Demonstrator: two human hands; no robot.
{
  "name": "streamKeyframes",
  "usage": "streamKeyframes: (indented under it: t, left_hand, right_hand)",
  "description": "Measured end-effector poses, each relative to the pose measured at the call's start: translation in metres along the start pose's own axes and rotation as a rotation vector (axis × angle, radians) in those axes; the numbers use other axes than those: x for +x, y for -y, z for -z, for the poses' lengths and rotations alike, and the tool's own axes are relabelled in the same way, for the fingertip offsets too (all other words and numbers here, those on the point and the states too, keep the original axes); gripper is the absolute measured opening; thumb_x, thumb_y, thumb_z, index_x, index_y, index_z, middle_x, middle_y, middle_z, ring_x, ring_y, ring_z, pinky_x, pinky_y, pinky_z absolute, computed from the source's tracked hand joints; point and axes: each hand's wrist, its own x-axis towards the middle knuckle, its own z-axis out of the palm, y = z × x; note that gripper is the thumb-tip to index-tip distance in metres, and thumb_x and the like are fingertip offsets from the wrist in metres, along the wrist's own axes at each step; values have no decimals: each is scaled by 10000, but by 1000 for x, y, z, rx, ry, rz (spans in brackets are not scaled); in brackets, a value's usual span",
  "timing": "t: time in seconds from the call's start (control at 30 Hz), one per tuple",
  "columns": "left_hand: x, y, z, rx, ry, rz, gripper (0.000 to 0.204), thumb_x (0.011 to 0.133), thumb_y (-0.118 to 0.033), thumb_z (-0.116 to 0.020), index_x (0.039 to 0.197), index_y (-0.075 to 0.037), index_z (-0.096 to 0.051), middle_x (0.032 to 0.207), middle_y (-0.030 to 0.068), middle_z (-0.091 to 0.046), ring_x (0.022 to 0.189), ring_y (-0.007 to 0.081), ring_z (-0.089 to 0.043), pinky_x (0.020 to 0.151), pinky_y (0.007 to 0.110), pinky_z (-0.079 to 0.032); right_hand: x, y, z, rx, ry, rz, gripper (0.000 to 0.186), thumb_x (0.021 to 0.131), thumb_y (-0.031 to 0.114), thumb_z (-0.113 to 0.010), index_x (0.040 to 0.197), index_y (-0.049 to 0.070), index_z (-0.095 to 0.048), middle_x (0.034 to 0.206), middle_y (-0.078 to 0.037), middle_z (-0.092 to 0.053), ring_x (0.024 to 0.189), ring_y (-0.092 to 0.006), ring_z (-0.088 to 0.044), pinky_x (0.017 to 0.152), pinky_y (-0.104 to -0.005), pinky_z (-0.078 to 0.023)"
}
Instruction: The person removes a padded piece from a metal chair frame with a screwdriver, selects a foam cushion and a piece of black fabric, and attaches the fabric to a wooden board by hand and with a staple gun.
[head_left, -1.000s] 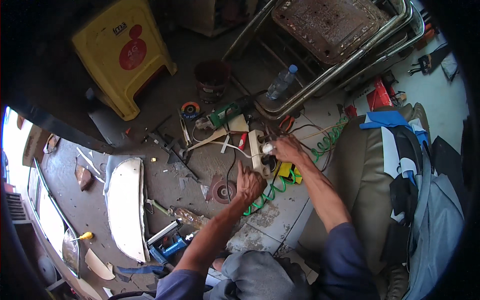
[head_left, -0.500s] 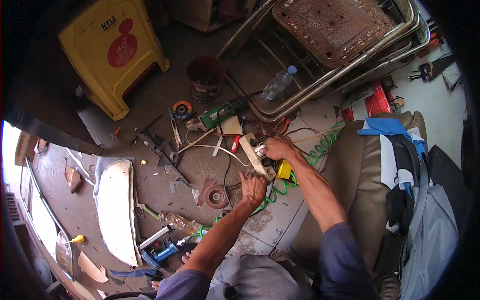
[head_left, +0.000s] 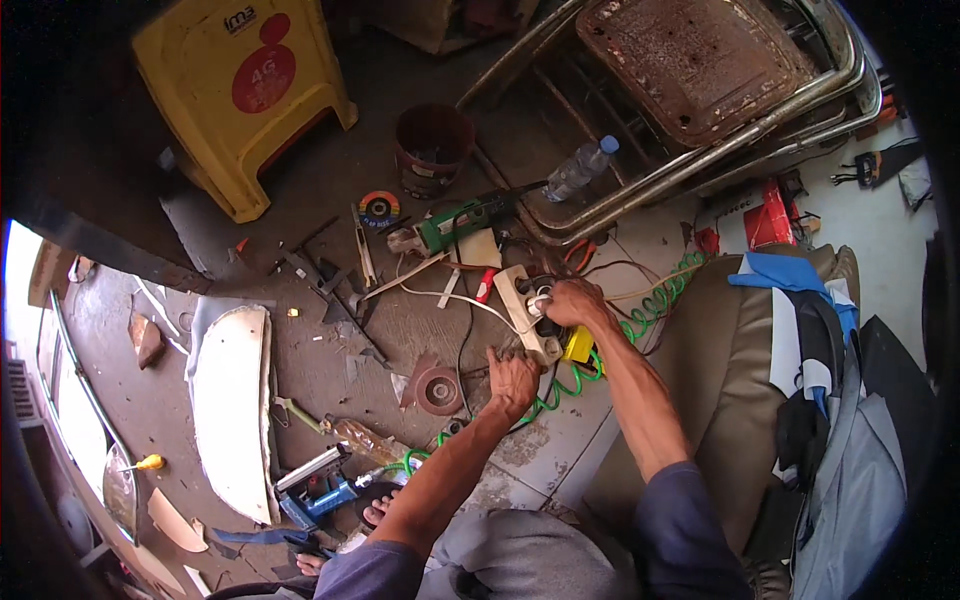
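A cream power strip (head_left: 509,300) lies on the floor in front of me. My right hand (head_left: 574,304) is closed around a white plug (head_left: 539,305) at the strip's sockets; whether its pins are in or out I cannot see. My left hand (head_left: 514,382) grips the near end of the strip, its fingers partly hidden. A white cable (head_left: 470,298) runs leftward from the plug area. Just right of the strip is a yellow object (head_left: 579,344), partly covered by my right arm. A coiled green air hose (head_left: 553,392) passes beneath my arms.
A green angle grinder (head_left: 462,224), a brown bucket (head_left: 432,150) and a water bottle (head_left: 580,170) stand or lie beyond. A blue nail gun (head_left: 325,500) rests near my feet. Rusty folding chairs (head_left: 690,65) and a yellow stool (head_left: 225,90) are farther off; a brown cushion (head_left: 690,370) is right.
The whole scene has shifted slightly right in the view. Both hands stay at the power strip, and a bit more of the white plug shows beside my right fingers.
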Motion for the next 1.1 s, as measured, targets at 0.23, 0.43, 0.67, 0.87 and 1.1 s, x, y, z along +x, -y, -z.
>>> streamKeyframes:
  t: [0.23,0.43,0.67,0.87,1.1]
  left_hand:
    - [5,-3,8,-5,57,-16,361,971,-214,-390,971,-27,-698,1011,196,-699,1059,346,-633,1118,610,-257]
    - [9,-4,-3,95,-35,-18,340,977,-246,-427,988,-93,-730,981,130,-730,1060,312,-655,1115,594,-257]
    - [17,-4,-12,85,25,-36,348,990,-235,-406,1009,-76,-714,996,124,-729,1004,331,-676,1116,609,-256]
    - [22,-12,-15,7,60,-5,334,978,-230,-414,1004,-75,-709,983,140,-720,1069,338,-643,1118,641,-234]
    - [20,-5,-19,7,10,19,343,957,-215,-420,1003,-53,-719,1024,162,-713,1266,330,-514,1124,633,-215]
  right_hand:
    - [11,3,7,-3,72,-75,591,876,564,-561,1155,61,-699,1201,-167,-678,1137,-337,-634,948,-437,-493]
    - [11,10,16,-1,116,-79,577,909,514,-577,1218,36,-671,1311,-192,-618,1207,-361,-593,986,-463,-486]
    - [10,8,9,-72,-2,14,579,916,521,-548,1207,37,-678,1315,-168,-621,1234,-343,-577,1012,-453,-464]
    - [12,11,9,-61,24,14,508,922,467,-542,1110,29,-720,1199,-175,-681,1135,-355,-635,970,-466,-484]
    - [5,17,13,-121,16,70,468,911,440,-565,1083,39,-734,1166,-216,-680,1121,-358,-639,964,-473,-486]
